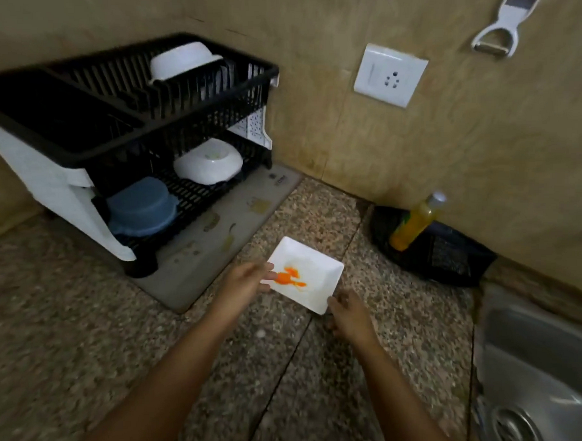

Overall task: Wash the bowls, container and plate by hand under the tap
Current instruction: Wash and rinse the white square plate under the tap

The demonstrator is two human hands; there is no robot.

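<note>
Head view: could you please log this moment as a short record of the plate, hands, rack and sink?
plate: white, square, orange smear inside
left hand: pinches the plate's left edge
right hand: holds the plate's near corner
rack: upper white bowl, lower white bowl, blue container
sink: steel, right of the plate

Home kitchen: sink [540, 358], dish rack [127, 113].

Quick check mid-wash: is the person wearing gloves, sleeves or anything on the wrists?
No gloves: left hand and right hand are bare. The left forearm and right forearm are bare down to the frame edge, no sleeve, watch or bracelet visible. Rings cannot be ruled out: the fingers are blurred.
</note>
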